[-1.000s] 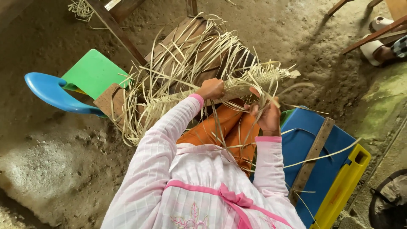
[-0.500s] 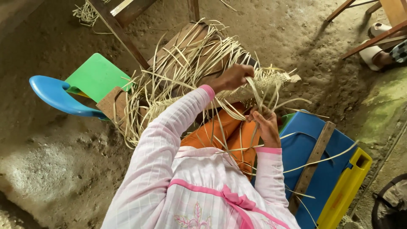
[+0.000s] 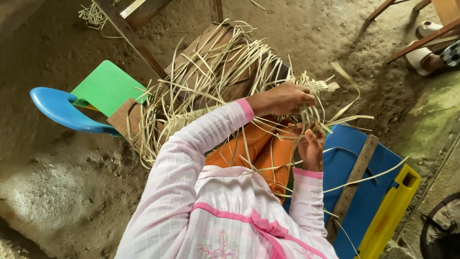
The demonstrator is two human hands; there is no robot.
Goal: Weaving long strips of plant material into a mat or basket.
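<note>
Your left hand grips the woven piece over your lap, keeping it steady, while your right hand pinches loose straw strips beneath it. The strips fan toward the dirt floor, beside a blue stool.

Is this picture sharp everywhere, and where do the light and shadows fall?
Head view: soft daylight, no glare; left hand and right hand look slightly smeared among the strips; dirt floor brighter at lower left; dark shadow beside the blue stool; edges bend slightly.
</note>
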